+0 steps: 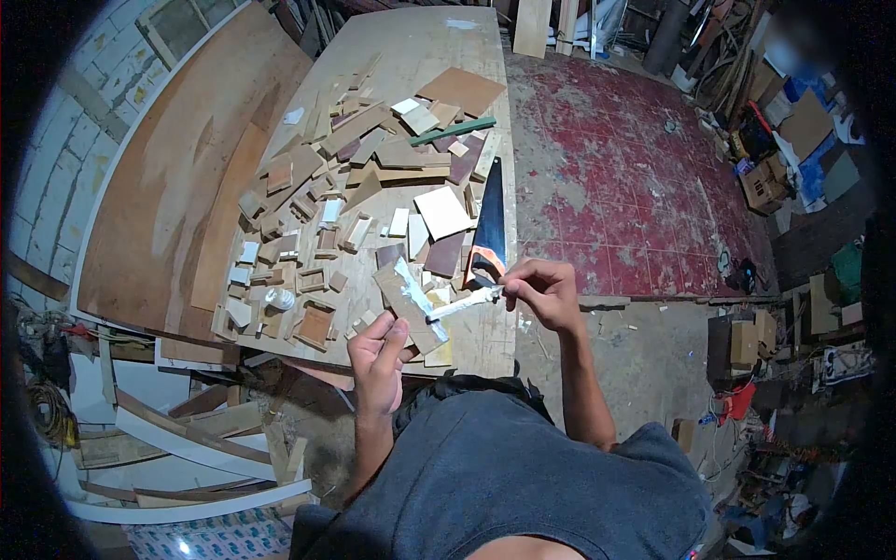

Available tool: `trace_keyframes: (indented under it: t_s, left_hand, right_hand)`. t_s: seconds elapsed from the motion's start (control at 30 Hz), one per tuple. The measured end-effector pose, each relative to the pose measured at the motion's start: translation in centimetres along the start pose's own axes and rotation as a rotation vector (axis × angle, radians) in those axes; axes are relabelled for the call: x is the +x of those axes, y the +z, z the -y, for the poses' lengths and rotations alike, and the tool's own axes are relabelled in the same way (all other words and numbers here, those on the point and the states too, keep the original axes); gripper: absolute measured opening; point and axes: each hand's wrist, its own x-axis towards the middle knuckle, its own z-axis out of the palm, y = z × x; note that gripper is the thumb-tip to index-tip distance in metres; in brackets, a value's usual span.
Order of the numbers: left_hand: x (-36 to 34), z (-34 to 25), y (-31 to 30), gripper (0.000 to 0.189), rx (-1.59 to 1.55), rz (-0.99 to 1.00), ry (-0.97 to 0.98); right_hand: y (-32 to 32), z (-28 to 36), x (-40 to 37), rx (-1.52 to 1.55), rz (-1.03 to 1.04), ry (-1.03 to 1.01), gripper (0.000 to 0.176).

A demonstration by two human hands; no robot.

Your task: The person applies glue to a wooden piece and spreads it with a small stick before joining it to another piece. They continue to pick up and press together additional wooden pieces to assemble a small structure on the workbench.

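Note:
My left hand [379, 362] pinches the lower edge of a small wooden board [396, 295] held above the near edge of the workbench. A streak of white paste runs along one side of this board. Between the thumb and fingertips of my right hand [549, 293] is the end of a thin stick coated in white paste [461, 304]. Its far end meets the pasted side of the board. Just beyond my right fingers lies a handsaw [491, 210] with an orange and black handle, blade pointing away.
Wood offcuts [397, 159] and several small box-like wooden pieces [315, 325] cover much of the workbench [401, 47]. A white jar [279, 298] stands at its near left. A large wooden panel [168, 196] leans on the left. Red tiled floor [607, 177] lies to the right.

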Motion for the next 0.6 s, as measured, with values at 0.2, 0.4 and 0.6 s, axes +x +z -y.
trace_keyframes:
  t_s: [0.2, 0.4, 0.6]
  left_hand:
    - [-0.2, -1.3, 1.8, 0.019, -0.031, -0.085, 0.020]
    - [0.2, 0.2, -0.4, 0.018, 0.014, -0.035, 0.010]
    - [-0.2, -0.2, -0.6, 0.019, 0.096, 0.053, 0.002]
  right_hand:
    - [-0.6, 0.4, 0.0, -0.094, 0.088, 0.043, 0.007]
    - [0.0, 0.2, 0.3, 0.022, 0.021, 0.007, 0.007]
    - [1.6, -0.2, 1.5, -0.021, -0.032, -0.034, 0.005]
